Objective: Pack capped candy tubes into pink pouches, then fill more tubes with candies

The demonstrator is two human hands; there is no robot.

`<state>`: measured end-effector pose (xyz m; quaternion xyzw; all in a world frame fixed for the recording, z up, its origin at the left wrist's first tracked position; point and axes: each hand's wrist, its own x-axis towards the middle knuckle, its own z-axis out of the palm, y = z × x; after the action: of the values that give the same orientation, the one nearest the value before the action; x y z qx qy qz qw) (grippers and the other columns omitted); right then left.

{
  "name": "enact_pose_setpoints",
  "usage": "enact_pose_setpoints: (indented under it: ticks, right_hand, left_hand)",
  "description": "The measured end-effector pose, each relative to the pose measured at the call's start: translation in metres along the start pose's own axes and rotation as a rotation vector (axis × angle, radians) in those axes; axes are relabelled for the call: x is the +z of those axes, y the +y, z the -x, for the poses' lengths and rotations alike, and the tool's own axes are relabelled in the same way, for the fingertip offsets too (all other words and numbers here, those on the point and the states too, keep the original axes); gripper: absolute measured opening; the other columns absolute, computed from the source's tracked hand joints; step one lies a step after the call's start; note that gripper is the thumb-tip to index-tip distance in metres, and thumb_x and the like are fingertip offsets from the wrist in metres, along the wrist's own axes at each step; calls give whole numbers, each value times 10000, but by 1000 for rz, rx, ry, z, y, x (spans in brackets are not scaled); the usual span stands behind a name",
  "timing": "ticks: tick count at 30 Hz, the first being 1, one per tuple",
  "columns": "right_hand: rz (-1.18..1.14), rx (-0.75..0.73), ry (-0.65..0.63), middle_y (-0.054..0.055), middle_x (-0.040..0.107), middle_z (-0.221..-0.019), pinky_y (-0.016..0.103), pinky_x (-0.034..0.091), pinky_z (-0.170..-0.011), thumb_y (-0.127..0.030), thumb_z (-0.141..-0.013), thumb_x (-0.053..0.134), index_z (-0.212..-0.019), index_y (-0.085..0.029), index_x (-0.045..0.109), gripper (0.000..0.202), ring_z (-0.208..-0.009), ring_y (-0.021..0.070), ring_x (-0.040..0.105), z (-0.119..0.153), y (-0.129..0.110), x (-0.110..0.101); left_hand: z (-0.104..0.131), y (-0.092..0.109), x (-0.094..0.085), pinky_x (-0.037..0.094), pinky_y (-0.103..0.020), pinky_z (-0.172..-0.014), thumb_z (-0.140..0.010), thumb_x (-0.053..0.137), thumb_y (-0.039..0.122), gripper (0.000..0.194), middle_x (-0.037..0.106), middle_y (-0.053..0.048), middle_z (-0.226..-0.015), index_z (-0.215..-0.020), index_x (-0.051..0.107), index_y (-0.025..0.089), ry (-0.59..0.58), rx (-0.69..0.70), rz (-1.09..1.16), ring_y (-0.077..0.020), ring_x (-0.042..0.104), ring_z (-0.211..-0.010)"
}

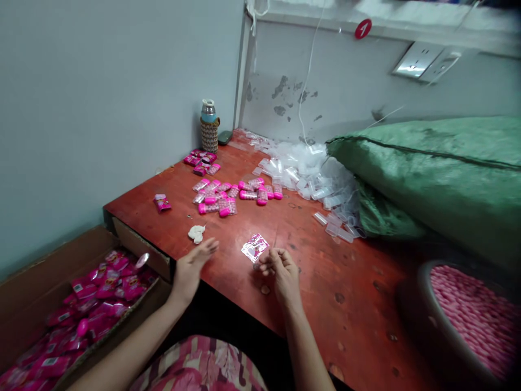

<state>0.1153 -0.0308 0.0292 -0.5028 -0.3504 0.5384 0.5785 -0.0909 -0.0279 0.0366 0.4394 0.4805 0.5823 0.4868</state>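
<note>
Left hand (190,271) was spread over the edge of the red table (350,326), near a crumpled white wad (196,234). Right hand (284,274), fingers curled, was just beside the pink printed labels (255,248) lying on the table; whether it pinched anything could not be told. Pink-capped tubes (227,206) lay farther back

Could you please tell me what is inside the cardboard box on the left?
The cardboard box holds many pink packets, with a small pink oval piece on top. The upper packets hide the bottom and whatever lies beneath.
</note>
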Motion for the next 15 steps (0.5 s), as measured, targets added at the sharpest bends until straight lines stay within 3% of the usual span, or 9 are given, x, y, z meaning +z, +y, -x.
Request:
enact_pose_setpoints:
  ticks: [3,6,10,15]
  right_hand:
    - [31,20,33,-11,616,-630,165,420,-421,-423,-744,571,-777,-176,490,262,-477,86,566,1,0,-10]
    - [44,42,49,-12,612,-616,172,426,-426,-433,-726,584,-774,-178,485,278,-469,88,557,4,2,-15]
    - [67,65,73,-16,604,-600,164,417,-408,-430,-704,600,-760,-174,492,283,-448,79,534,1,6,-17]
    - [171,61,118,-7,616,-614,178,461,-446,-419,-685,619,-767,-161,530,286,-488,93,564,-4,8,-22]
  left_hand:
    - [-23,-18,35,282,-413,-994,-767,519,414,423,528,-88,-1214,-1140,546,216,-292,261,-587,-229,437,-1153]
    - [-41,-37,66,218,-467,-1006,-807,474,377,368,486,-89,-1258,-1135,549,228,-446,444,-949,-252,355,-1209]
    - [-52,-58,79,194,-484,-1001,-832,443,331,284,541,-59,-1198,-1055,594,242,-443,530,-1109,-244,349,-1199]
    - [-52,-62,84,273,-421,-956,-845,431,260,223,615,-13,-1060,-900,645,229,-447,591,-1113,-202,446,-1072]
